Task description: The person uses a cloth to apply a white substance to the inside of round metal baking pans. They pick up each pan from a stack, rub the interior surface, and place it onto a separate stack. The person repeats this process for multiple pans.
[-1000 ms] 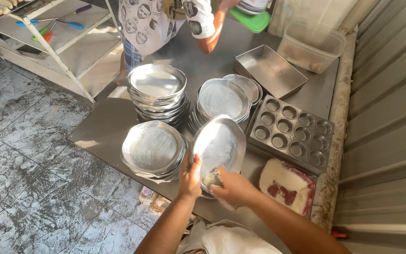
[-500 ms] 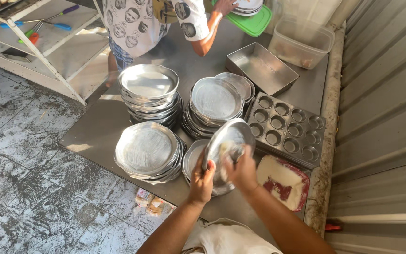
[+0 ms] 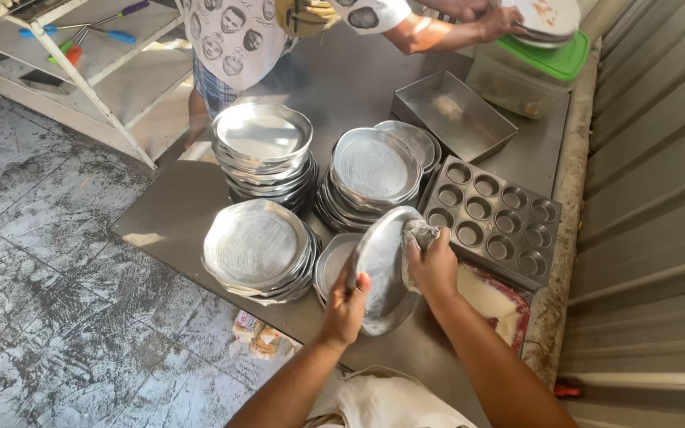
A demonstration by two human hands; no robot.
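While the left hand (image 3: pixel 348 299) clamps the tilted round metal pan (image 3: pixel 384 268) by its lower rim, the right hand (image 3: pixel 433 265) presses a crumpled cloth (image 3: pixel 419 235) against its inner face, above the desk (image 3: pixel 184 214).

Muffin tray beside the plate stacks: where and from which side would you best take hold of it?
Probably the flat rim of the muffin tray at its far short edge, near the rectangular baking pan. The cups leave only the rim to pinch, and the right hand and the tilted round plate crowd the near corner.
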